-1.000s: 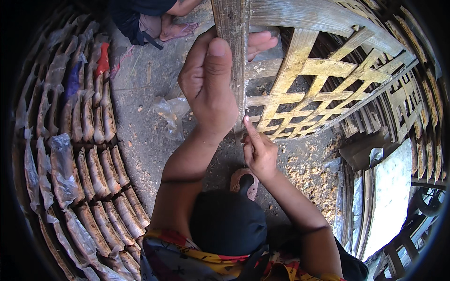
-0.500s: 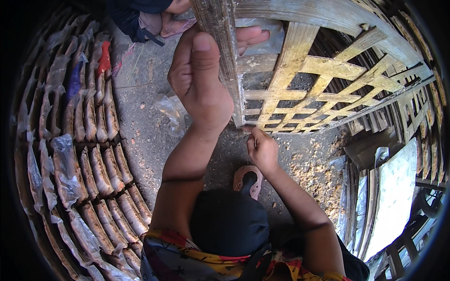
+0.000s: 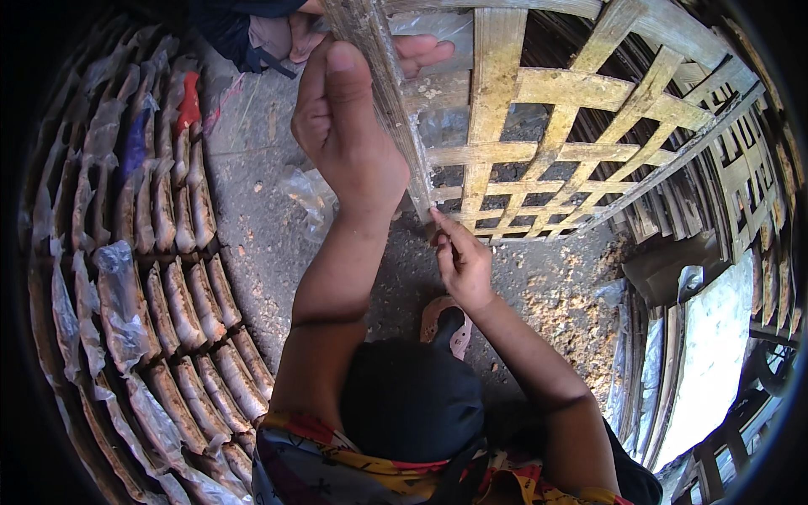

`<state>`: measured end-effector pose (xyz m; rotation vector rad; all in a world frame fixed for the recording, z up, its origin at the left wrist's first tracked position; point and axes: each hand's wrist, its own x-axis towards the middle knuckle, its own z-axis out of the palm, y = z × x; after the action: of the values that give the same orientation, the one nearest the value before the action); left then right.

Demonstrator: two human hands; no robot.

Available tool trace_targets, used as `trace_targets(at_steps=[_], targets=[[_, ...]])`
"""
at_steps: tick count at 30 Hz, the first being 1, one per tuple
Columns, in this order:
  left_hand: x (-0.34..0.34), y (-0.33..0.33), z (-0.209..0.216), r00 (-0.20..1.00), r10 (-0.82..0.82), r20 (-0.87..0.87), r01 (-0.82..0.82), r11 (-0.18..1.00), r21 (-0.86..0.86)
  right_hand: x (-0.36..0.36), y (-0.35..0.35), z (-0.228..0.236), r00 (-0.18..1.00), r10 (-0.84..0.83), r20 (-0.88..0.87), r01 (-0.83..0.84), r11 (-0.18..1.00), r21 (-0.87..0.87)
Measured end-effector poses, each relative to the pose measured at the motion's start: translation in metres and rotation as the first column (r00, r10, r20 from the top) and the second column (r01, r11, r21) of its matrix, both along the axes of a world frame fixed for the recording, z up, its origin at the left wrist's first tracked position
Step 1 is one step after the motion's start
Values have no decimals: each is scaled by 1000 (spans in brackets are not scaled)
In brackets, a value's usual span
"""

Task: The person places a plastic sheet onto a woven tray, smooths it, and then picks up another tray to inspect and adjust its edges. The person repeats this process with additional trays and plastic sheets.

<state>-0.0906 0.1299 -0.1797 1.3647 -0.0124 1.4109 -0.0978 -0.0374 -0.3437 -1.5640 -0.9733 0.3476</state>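
A woven bamboo lattice rack [image 3: 488,105] with a wooden side rail [image 3: 379,84] stands tilted in front of me. My left hand [image 3: 349,139] straddles that rail, thumb on the near side and fingertips showing through behind it. Lower down, my right hand [image 3: 467,268] puts its outstretched index fingertip to the bottom end of the rail. Its thumb stands apart from that finger, while the other fingers curl in; I see nothing held there.
To the left are rows of stacked trays [image 3: 185,311] edged with plastic film. More slatted racks [image 3: 749,185] lean at the right, above a pale sheet [image 3: 707,353]. Crumbs [image 3: 572,316] litter the floor. Another person's foot [image 3: 305,38] shows at the top.
The lattice rack has shifted left and tilted more, and my left hand has moved up and left with it. My right index finger has straightened from a more curled pose.
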Motion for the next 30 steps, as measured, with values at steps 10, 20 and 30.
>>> trace_targets(at_steps=[10, 20, 30], targets=[[-5, 9, -9, 998, 50, -35, -51, 998, -25, 1, 1, -22, 990, -137, -27, 128, 969, -210], [-7, 8, -9, 999, 28, -40, -27, 1000, 15, -4, 17, -16, 986, -136, 92, 155, 954, -257], [-8, 1, -3, 999, 42, -14, -42, 999, -23, -11, 19, 4, 837, -90, -539, 96, 995, -17]])
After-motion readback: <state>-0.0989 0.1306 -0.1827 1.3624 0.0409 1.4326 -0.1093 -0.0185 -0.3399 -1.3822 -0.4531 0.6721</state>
